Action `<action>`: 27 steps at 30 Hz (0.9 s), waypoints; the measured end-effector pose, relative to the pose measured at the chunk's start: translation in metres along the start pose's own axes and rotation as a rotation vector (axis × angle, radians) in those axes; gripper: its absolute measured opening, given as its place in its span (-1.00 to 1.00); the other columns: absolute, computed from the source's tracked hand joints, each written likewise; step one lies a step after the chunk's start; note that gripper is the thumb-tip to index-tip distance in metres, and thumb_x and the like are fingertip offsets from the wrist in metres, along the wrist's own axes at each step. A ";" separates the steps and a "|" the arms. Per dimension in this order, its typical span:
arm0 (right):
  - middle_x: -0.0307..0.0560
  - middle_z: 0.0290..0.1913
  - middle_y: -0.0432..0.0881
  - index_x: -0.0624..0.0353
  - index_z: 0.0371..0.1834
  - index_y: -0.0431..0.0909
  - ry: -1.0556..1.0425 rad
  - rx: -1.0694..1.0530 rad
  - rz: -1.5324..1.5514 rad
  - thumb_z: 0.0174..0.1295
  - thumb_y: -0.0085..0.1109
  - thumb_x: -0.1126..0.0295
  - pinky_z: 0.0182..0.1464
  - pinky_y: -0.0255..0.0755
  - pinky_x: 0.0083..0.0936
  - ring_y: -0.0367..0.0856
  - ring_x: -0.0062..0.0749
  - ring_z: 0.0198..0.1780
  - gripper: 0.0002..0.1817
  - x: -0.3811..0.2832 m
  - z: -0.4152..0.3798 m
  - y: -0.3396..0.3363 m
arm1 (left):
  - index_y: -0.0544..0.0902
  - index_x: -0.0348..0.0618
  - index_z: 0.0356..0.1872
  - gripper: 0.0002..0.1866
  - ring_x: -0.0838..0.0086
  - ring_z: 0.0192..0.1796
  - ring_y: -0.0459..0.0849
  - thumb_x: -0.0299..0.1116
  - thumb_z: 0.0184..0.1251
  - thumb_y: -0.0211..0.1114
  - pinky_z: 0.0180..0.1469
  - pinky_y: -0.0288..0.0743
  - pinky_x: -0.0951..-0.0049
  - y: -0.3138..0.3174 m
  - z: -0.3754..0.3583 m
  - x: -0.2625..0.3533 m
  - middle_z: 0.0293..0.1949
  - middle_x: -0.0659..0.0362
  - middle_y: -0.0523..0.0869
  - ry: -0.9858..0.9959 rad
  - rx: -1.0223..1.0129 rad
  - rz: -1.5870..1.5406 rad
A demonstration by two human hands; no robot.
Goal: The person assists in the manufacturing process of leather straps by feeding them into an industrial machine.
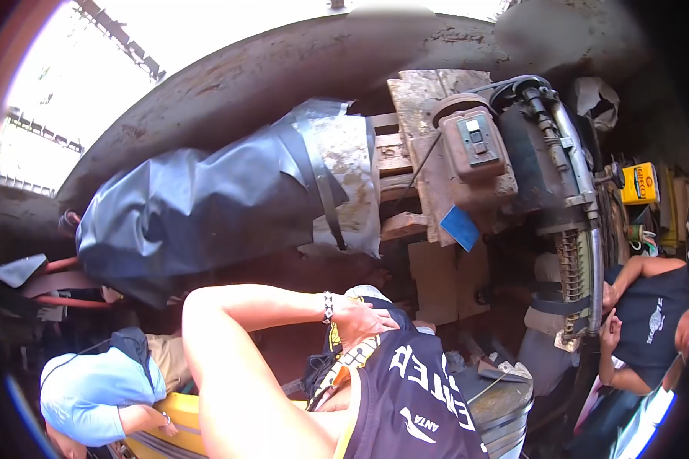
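My left hand lies against my waist, on the dark jersey that I wear. Its fingers look stretched out and hold nothing. A patterned bracelet circles the wrist, and the elbow juts out to the left. Beside the hand hangs a yellow and black patterned strap. My right hand does not show. Ahead of me stands a rusty machine with a brown switch box, and a blue card sits by its lower edge.
A black sheet covers a long object ahead. A metal tube with a spring runs down at right. One person in light blue bends at left by a yellow container; another in black is at right. A grey drum stands close by.
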State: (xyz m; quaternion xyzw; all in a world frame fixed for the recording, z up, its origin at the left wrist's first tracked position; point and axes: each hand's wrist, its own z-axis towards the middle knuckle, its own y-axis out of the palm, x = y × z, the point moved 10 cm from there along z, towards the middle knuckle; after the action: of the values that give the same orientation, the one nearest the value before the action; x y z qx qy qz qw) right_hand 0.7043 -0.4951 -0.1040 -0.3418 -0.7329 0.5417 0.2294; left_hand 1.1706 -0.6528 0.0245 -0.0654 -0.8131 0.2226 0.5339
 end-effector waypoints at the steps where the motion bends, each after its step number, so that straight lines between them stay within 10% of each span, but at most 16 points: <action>1: 0.28 -0.31 0.69 0.29 -0.42 0.65 -0.008 -0.010 0.001 0.20 0.12 0.15 -0.12 0.46 0.15 0.64 0.33 -0.21 -0.64 0.002 0.000 0.001 | 0.20 -0.22 0.60 0.32 0.05 0.67 0.11 -0.18 -0.33 0.74 0.57 0.25 -0.23 0.000 -0.002 0.002 0.64 -0.02 0.16 -0.013 0.003 -0.001; 8: 0.30 -0.26 0.71 0.31 -0.39 0.65 0.109 0.150 0.262 0.21 0.13 0.15 -0.07 0.50 0.13 0.67 0.35 -0.16 -0.63 -0.042 -0.060 -0.073 | 0.25 -0.27 0.58 0.15 -0.08 0.60 0.24 -0.05 -0.07 0.62 0.60 0.21 0.00 -0.030 -0.028 0.022 0.60 -0.15 0.24 0.042 0.003 -0.006; 17: 0.16 -0.21 0.80 0.14 -0.22 0.78 0.306 0.198 0.585 0.29 0.21 0.13 0.00 0.63 -0.06 0.79 0.16 -0.11 -0.68 -0.030 -0.069 -0.088 | 0.33 -0.13 0.55 -0.11 0.04 0.54 0.40 -0.48 0.08 0.39 0.42 0.44 0.05 -0.057 -0.020 0.057 0.61 -0.01 0.30 -0.100 -0.229 0.446; 21: 0.05 -0.21 0.82 0.16 -0.15 0.77 0.090 0.260 0.981 0.30 0.33 0.24 -0.01 0.63 -0.34 0.80 -0.21 -0.13 -0.76 -0.049 -0.022 -0.081 | 0.41 -0.04 0.53 0.23 0.04 0.47 0.49 0.34 -0.24 0.65 0.43 0.44 0.02 -0.102 -0.013 0.025 0.43 -0.08 0.51 -0.431 -0.336 0.627; 27: 0.00 -0.15 0.83 0.27 0.01 0.70 -0.142 0.289 1.139 0.34 0.33 0.32 -0.02 0.65 -0.45 0.80 -0.38 -0.16 -0.71 -0.134 0.038 -0.149 | 0.52 -0.24 0.40 -0.26 0.04 0.34 0.61 0.03 0.33 0.46 0.40 0.46 0.12 -0.184 0.044 0.091 0.28 -0.10 0.66 -0.265 0.352 0.503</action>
State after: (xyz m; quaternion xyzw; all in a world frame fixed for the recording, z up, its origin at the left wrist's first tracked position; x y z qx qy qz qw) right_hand 0.7285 -0.6466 0.0304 -0.6097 -0.3663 0.6953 -0.1033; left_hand 1.1168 -0.7984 0.1656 -0.1414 -0.7830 0.4911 0.3547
